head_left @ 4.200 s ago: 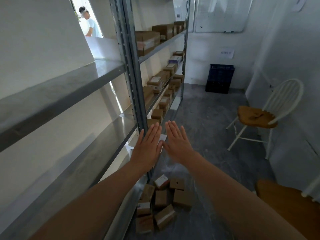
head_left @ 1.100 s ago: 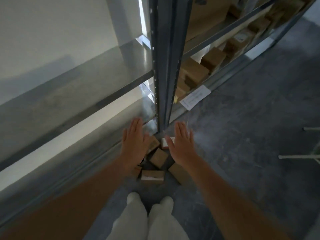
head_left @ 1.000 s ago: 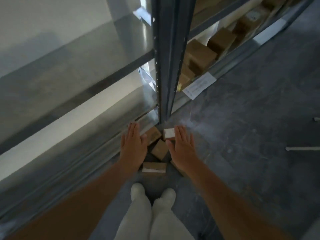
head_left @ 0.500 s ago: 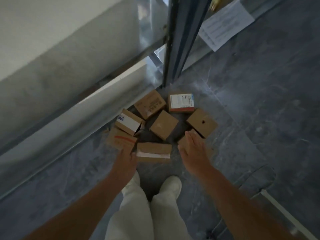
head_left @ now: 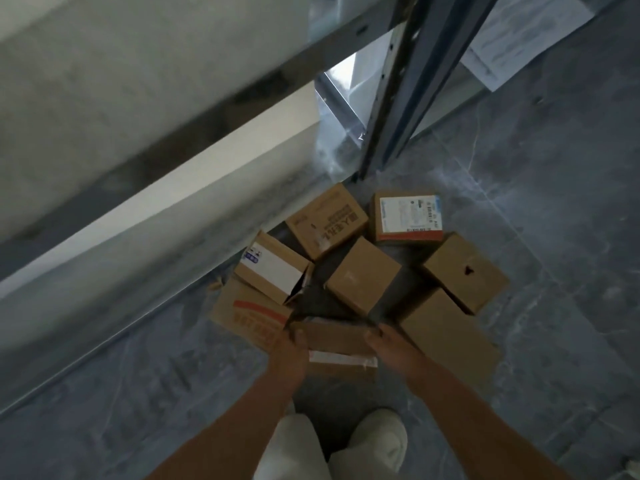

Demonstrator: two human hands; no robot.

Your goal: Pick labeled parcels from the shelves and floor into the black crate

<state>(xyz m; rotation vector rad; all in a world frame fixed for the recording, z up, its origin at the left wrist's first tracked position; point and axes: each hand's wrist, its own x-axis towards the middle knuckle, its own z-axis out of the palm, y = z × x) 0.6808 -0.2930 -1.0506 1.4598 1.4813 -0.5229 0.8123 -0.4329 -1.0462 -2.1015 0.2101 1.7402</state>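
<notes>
On the grey marbled floor (head_left: 519,202), at the foot of the dark metal shelf upright (head_left: 394,98), 8 brown cardboard parcels lie in a loose cluster, most touching a neighbour.

Far row, 2 pcs: a brown box w/ dark printed text (head_left: 327,220), and just R of it a squat brown box w/ a big white shipping label (head_left: 407,216).

Mid row, 3 pcs: a tilted brown box w/ a white label on top (head_left: 273,271), one flap gaping; a small plain brown box (head_left: 363,275), set cornerwise; a brown box w/ a small dark hole in its top (head_left: 465,271).

Near row, 3 pcs: a flat brown box w/ a red stripe & red print (head_left: 249,315), partly under the tilted one; a long plain brown box (head_left: 450,337); and btwn those two a low brown box w/ a white tape strip (head_left: 336,337).

Both bare hands are on that taped box. Left grip (head_left: 289,355) clasps its L end and right grip (head_left: 391,344) its R end, each w/ thumb over the top edge; the other fingers are hidden past the box ends. Can't tell whether the box is off the floor, as the pic is blurred.

Plain white labels: 2 only. Tape strip: 1.

Also 1 white printed paper sheet (head_left: 519,36) at the top R, and 2 pale-clad legs (head_left: 294,445) at the bottom edge.
</notes>
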